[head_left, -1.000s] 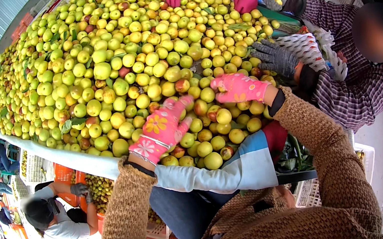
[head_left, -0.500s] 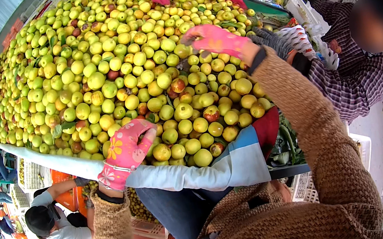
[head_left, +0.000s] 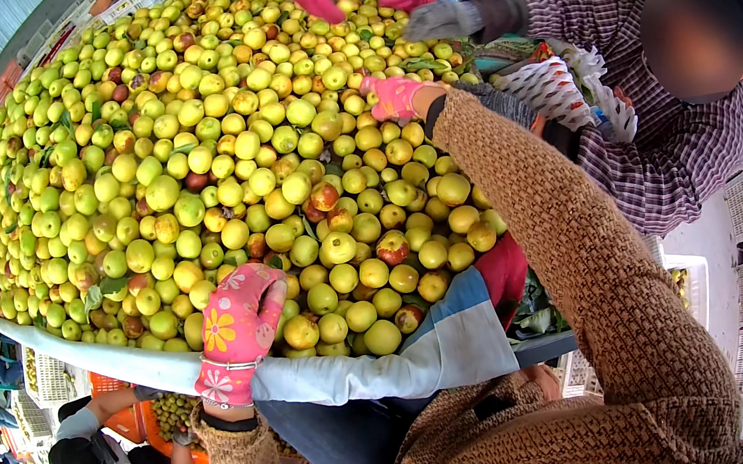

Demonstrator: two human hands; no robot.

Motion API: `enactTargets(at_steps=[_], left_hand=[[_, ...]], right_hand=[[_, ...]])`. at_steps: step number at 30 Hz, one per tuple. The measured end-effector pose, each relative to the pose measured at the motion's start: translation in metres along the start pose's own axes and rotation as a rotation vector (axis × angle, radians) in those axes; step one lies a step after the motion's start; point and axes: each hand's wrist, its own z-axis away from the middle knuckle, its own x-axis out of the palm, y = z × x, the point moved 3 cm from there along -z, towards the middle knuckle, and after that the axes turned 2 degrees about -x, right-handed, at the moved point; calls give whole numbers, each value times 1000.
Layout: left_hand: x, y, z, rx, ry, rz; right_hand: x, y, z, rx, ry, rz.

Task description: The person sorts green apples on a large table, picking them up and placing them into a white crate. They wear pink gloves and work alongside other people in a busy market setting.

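The heap of small round yellow-green fruits (head_left: 212, 160) fills the sorting table before you. Your left hand (head_left: 237, 338), in a pink flowered glove, rests half-curled on its near edge; your right hand (head_left: 395, 96) reaches far across, grip unclear, near a co-worker's grey-gloved hand (head_left: 444, 20).

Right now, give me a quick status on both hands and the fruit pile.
Left hand flat on fruit at near edge. Right hand stretched far into fruit pile, grip unclear. Co-worker's grey glove close beside it.
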Motion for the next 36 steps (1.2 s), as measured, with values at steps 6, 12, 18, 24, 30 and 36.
enactTargets(at_steps=[6,12,18,24,30,36], left_hand=[[0,-4,2,-66,-37,37],[0,-4,1,-48,-37,4],[3,-5,2,30,4,-76],[4,0,1,57,-7,-110],[3,0,3,34,23,-102],[-3,-7,-12,52,118,-181]], right_hand=[[38,-8,32,-332,-13,-7],[50,-56,80,-368,-133,287],[32,-29,117,-336,-87,-727],[28,-9,130,-332,-303,-2198],[24,-86,98,-239,-34,-1704],[1,-148,4,-349,131,-596]])
